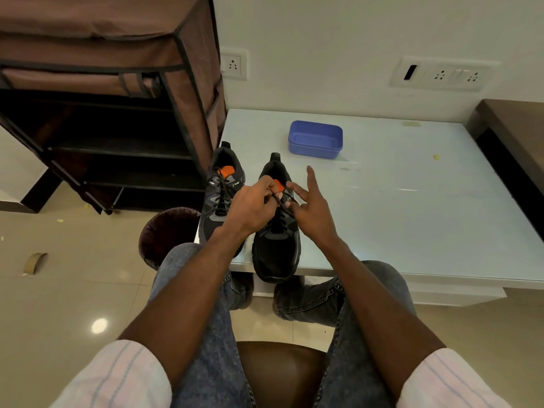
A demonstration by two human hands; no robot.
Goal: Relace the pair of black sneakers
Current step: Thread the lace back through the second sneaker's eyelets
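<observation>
Hidden: our left hand (pixel 253 209) covers the tongue and upper eyelets of the right shoe (pixel 276 231); we cannot tell how far up its lacing runs.
Hard to read: the small print on the tongue of the left shoe (pixel 221 198) is too small for us to make out.
Cut off: the toe of the right shoe hangs over the near edge of the table (pixel 412 201), above our knees.
Left hand grip: fingers curled, pinching the black lace (pixel 279 203) just above the right shoe's opening.
Right hand grip: our right hand (pixel 309 207) has its index finger straight up and the other fingers spread; thumb and a lower finger appear to meet the lace just right of the left-hand pinch, but we cannot tell whether they truly pinch it.
Shoes: both stand on the table, toes toward us, side by side; the left shoe sits just left of the pinch with its laces in place, an orange patch showing inside it.
Beyond the grip: a blue tub (pixel 315 139) sits on the table, apart from the shoes.
Left of the grip: a brown fabric shoe rack (pixel 112 98) stands on the floor beside the table, and a dark bin (pixel 164 234) is below the table corner.
Far left, floor: a roll of tape (pixel 34 262).
</observation>
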